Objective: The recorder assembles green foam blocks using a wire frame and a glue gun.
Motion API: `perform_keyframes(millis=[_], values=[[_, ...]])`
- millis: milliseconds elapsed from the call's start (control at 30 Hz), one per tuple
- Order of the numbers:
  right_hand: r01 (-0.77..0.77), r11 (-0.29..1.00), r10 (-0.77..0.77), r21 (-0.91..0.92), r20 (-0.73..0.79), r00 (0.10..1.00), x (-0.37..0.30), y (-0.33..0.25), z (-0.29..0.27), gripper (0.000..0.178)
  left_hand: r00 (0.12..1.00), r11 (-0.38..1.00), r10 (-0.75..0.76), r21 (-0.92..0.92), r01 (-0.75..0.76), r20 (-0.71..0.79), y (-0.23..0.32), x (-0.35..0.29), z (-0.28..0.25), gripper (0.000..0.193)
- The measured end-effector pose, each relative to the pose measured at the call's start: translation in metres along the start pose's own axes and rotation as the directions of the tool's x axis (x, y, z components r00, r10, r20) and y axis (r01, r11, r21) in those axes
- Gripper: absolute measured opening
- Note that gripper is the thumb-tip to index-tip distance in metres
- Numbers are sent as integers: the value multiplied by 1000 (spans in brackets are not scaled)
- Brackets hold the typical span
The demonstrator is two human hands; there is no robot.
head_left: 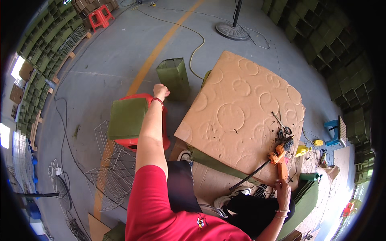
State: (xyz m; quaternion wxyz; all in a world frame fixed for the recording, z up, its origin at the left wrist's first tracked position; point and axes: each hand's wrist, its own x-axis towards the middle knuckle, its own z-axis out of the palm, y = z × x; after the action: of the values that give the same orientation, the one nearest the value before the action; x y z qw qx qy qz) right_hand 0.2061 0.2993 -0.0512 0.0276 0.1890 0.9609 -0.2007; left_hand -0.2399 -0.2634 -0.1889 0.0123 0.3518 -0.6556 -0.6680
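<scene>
My left hand (161, 91) is stretched out forward with its fingers curled closed. It overlaps the near left side of a tall, open-topped green box (179, 78) standing on the floor; whether it touches the box, or what is in the fingers, I cannot tell. Below that arm, a flat green panel or box top (128, 119) lies on a red stool (165, 138). On the right, my right hand (283, 190) closes on the lower end of an orange glue gun's handle (282, 170). A long black stick (250, 175) runs out from the glue gun over the cardboard's near edge.
A large cardboard sheet (229, 92) with ring marks forms the work surface, with scissors (286, 130) and dark scraps on it. Wire frames (114, 176) stand left of my arm. A yellow hose (198, 48) crosses the floor. Green boxes (321, 36) are stacked along both sides.
</scene>
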Motion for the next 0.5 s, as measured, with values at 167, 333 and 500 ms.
perform_keyframes(millis=[167, 333, 500], values=[[-14, 999, 13, 44, 20, 1000, 0, -9, -4, 17, 832, 720, 553, 485, -496, 30, 38, -14, -75, 26], [36, 999, -36, -15, -2, 999, -9, 0, -11, 18, 722, 198, 686, 932, -305, 91, 13, -89, -127, 50], [88, 996, -88, -19, -1, 996, -11, -3, -5, 19, 741, 56, 646, 958, -283, 181, -36, -104, -175, 65]])
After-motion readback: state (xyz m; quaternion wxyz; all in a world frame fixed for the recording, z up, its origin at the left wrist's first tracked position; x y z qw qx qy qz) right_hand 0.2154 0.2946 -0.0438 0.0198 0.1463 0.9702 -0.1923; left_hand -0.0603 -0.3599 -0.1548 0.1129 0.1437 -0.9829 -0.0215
